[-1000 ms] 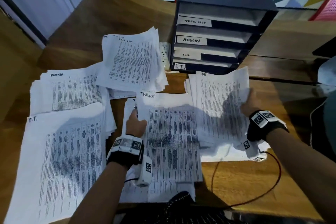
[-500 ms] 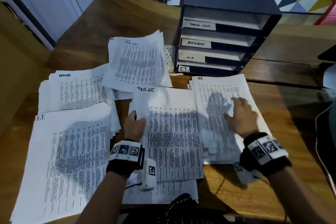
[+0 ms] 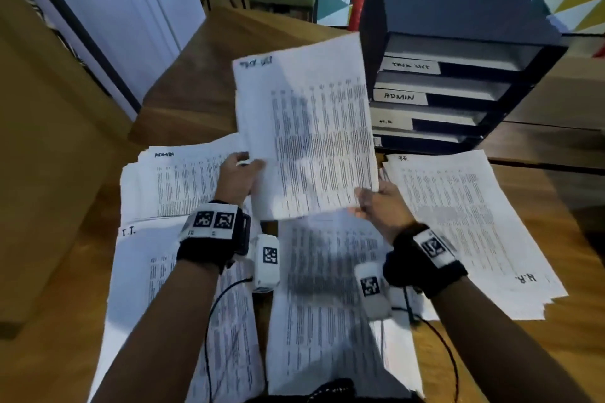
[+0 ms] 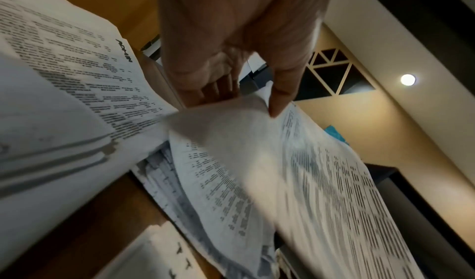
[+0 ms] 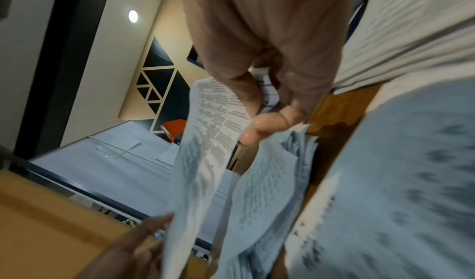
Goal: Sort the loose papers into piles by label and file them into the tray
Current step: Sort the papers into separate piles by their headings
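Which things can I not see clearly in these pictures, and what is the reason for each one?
- Lifted stack, head view: its handwritten label is smeared by motion blur; printed lines too small.
- Tray, head view: the bottom slot's label is mostly covered by that stack.
- Left hand, head view: fingers hidden behind the paper.
- Right hand, right wrist view: surrounding sheets blurred, no label legible.

Tray (image 3: 465, 52) at back right; ADMIN pile (image 3: 176, 183) left, I.T. pile (image 3: 137, 271) in front, H.R. pile (image 3: 474, 226) right.

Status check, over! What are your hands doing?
Left hand and right hand both grip the Task List stack, lifted. Tray ahead, slots open. Nothing blocking.
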Available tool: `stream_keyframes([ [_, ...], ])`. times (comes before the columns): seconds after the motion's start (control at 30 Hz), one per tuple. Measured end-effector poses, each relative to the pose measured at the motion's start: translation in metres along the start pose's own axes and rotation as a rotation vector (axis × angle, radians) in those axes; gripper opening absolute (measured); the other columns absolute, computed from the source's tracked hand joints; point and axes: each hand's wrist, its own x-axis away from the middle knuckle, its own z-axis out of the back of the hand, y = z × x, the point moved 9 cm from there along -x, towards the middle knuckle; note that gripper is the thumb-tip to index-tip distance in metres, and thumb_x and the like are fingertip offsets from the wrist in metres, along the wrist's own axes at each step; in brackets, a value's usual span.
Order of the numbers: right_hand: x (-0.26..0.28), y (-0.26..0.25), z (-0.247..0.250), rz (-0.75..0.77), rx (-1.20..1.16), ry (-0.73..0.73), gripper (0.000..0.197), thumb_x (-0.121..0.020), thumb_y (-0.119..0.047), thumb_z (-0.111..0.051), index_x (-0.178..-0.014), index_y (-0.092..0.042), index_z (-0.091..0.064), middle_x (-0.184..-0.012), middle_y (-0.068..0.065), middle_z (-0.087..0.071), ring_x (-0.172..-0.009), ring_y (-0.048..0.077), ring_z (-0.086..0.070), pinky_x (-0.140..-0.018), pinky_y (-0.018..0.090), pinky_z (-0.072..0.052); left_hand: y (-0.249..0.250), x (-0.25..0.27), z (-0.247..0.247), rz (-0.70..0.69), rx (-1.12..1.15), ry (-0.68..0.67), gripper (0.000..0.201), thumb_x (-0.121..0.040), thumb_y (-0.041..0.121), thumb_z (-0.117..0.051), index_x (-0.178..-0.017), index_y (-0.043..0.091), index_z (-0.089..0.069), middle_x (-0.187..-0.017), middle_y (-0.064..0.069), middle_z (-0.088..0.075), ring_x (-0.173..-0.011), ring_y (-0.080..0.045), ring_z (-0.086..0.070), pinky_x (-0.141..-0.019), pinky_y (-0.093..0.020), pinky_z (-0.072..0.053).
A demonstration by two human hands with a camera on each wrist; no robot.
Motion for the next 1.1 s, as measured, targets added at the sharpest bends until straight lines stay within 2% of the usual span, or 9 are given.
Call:
stream_keyframes([
  [0.17,-0.065,-0.022,-0.033,0.009,0.058,0.143,0.017,-0.092,0.004,-0.041,-0.104,-0.005,-0.051,-0.095,0.017,-0.058,-0.062,0.020,-0.058,-0.045,0.022,-0.046,0.008,-0.037,0.011,-0.095,-0.305,0.037,0.011,-0.086,0.010,-0.059,-0.093,0.003,-0.061,-0.087,-0.012,-0.056,-0.081,-0.019,-0.050,-0.066,-0.028,-0.037],
  [0.3,-0.098,-0.031,-0.036,-0.024,0.673,0.229,0.014,-0.090,-0.017,-0.052,-0.078,-0.018,-0.046,-0.084,0.010,-0.049,-0.085,0.020,-0.047,-0.055,0.022,-0.037,0.024,-0.073,0.020,-0.107,-0.493,0.178,0.027,-0.088,0.014,-0.056,-0.111,0.001,-0.060,-0.113,-0.017,-0.062,-0.106,-0.029,-0.056,-0.085,-0.033,-0.042],
  [0.37,-0.112,-0.024,-0.034,-0.080,0.872,0.270,0.017,-0.090,-0.021,-0.052,-0.103,-0.011,-0.056,-0.122,0.017,-0.050,-0.116,0.028,-0.042,-0.087,0.036,-0.044,0.021,-0.090,0.017,-0.081,-0.537,0.189,0.029,-0.090,0.008,-0.049,-0.116,0.001,-0.058,-0.124,-0.018,-0.057,-0.115,-0.034,-0.051,-0.094,-0.034,-0.038],
  [0.43,-0.118,-0.015,-0.028,-0.157,0.878,0.373,0.048,-0.089,-0.017,-0.052,-0.134,-0.007,-0.038,-0.148,0.016,-0.025,-0.135,0.034,-0.021,-0.110,0.047,-0.026,0.009,-0.103,0.011,-0.026,-0.626,0.165,0.033,-0.089,0.005,-0.044,-0.120,0.003,-0.054,-0.131,-0.019,-0.050,-0.122,-0.034,-0.045,-0.101,-0.034,-0.034],
  [0.57,-0.122,0.000,-0.035,-0.147,0.795,0.415,0.060,-0.088,-0.005,-0.050,-0.139,-0.005,-0.019,-0.145,0.018,-0.027,-0.133,0.035,-0.026,-0.110,0.048,-0.027,-0.013,-0.101,-0.008,0.048,-0.705,0.068,0.045,-0.091,0.009,-0.045,-0.133,-0.004,-0.036,-0.139,-0.023,-0.036,-0.129,-0.038,-0.036,-0.105,-0.040,-0.032],
  [0.8,-0.120,0.000,-0.032,-0.030,0.782,0.325,0.060,-0.084,-0.013,-0.052,-0.138,-0.010,-0.028,-0.136,0.015,-0.045,-0.125,0.035,-0.041,-0.103,0.054,-0.036,-0.011,-0.063,-0.028,-0.040,-0.754,-0.003,0.067,-0.092,0.007,-0.044,-0.146,0.000,-0.006,-0.151,-0.017,-0.012,-0.139,-0.032,-0.014,-0.112,-0.043,-0.019],
  [0.9,-0.091,-0.011,-0.023,0.080,0.823,0.295,0.055,-0.085,-0.015,-0.052,-0.138,-0.017,-0.035,-0.135,0.010,-0.047,-0.123,0.030,-0.045,-0.103,0.047,-0.038,0.003,-0.038,-0.031,-0.242,-0.806,0.005,0.061,-0.089,0.005,-0.050,-0.143,0.006,-0.022,-0.148,-0.014,-0.018,-0.137,-0.030,-0.018,-0.111,-0.043,-0.023],
  [1.03,-0.036,0.014,-0.031,0.067,1.035,0.066,0.035,-0.092,-0.013,-0.050,-0.127,-0.009,-0.052,-0.128,0.011,-0.055,-0.108,0.024,-0.056,-0.089,0.030,-0.046,-0.025,-0.001,-0.072,-0.367,-0.947,-0.404,0.040,-0.086,0.017,-0.060,-0.123,0.009,-0.048,-0.127,-0.010,-0.045,-0.122,-0.027,-0.043,-0.104,-0.042,-0.035],
  [1.1,-0.015,0.037,-0.035,0.056,1.191,-0.017,0.026,-0.093,-0.018,-0.048,-0.115,-0.009,-0.058,-0.123,0.012,-0.057,-0.105,0.026,-0.057,-0.088,0.032,-0.046,-0.057,0.015,-0.085,-0.315,-1.182,-0.564,0.060,-0.081,0.037,-0.066,-0.129,0.009,-0.043,-0.136,-0.008,-0.039,-0.128,-0.026,-0.036,-0.105,-0.042,-0.032],
])
